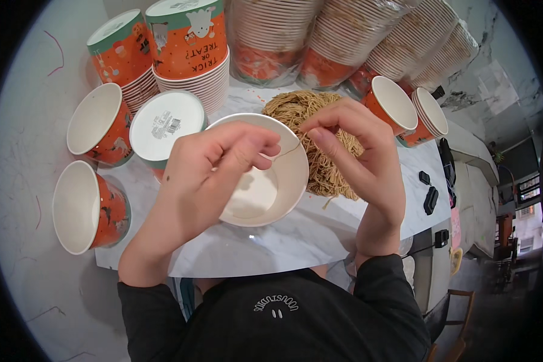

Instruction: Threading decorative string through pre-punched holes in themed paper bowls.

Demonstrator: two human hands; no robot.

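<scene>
A thin tan string (291,149) runs between my two hands above a round white-lined paper bucket (292,184). My left hand (208,172) is closed with its fingertips pinched at the string's left end, over the bucket's left side. On the other side, my right hand (371,151) pinches the string between thumb and forefinger. Behind and below that hand lies a heap of tan string bundles (332,172), partly covered by the hand. The bucket stands upright with its mouth toward me, and its floor looks bare where my hands do not hide it.
Orange-and-green buckets lie on their sides at the left (111,211). Upside-down stacks (187,48) stand behind an upturned bucket (166,127). Plastic-wrapped bucket stacks (277,36) line the back. More buckets (392,105) and small black objects (431,200) are at the right of the marble-patterned table (283,250).
</scene>
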